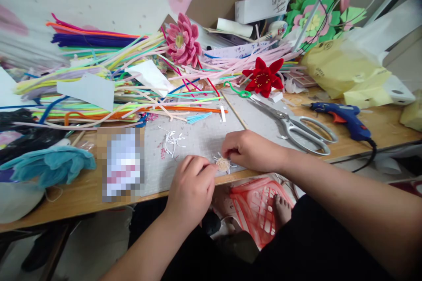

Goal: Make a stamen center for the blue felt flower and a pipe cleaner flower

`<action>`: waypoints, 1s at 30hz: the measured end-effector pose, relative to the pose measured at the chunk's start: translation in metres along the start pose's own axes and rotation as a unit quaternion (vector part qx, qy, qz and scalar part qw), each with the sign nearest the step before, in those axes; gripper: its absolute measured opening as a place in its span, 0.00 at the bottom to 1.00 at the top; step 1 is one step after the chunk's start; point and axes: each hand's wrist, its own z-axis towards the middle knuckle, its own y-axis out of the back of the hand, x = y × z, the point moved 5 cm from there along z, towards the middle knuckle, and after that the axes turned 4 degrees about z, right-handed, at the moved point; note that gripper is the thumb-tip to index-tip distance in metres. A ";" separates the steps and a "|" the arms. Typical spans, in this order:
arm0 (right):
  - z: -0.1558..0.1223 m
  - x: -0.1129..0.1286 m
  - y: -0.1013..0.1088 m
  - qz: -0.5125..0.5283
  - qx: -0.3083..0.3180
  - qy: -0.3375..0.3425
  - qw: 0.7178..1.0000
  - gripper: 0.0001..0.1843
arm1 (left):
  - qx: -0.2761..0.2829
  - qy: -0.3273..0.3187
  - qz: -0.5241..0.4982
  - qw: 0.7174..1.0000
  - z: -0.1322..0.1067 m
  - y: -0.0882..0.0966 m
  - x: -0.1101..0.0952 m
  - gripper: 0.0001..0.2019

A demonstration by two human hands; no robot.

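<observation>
A small cream coiled disc with thin white strands sticking out (223, 163) lies on the grey cutting mat (198, 140) near the table's front edge. My left hand (193, 189) pinches its left side with thumb and fingertips. My right hand (252, 151) presses on its right side with closed fingers. A few short white strands (172, 141) lie loose on the mat just behind my left hand.
Large steel scissors (296, 127) and a blue glue gun (343, 118) lie to the right. A heap of coloured pipe cleaners (99, 79), a pink flower (183, 44) and a red flower (263, 77) fill the back. A blue fuzzy flower (52, 164) sits left; a red basket (257, 210) is under the table.
</observation>
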 end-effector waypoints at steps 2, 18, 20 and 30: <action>0.000 0.000 0.000 -0.003 -0.001 -0.002 1.000 0.12 | -0.003 -0.004 0.000 1.000 0.000 0.001 0.001 0.12; -0.009 -0.042 0.007 0.400 -0.114 -0.194 0.888 0.05 | -0.088 0.163 0.096 0.978 -0.003 0.065 0.064 0.05; -0.010 -0.044 0.007 0.411 -0.131 -0.209 0.877 0.09 | -0.027 0.183 0.144 0.972 -0.001 0.074 0.085 0.06; -0.006 -0.039 0.011 0.398 -0.164 -0.200 0.880 0.08 | 0.145 0.121 0.184 0.965 0.012 0.055 0.106 0.13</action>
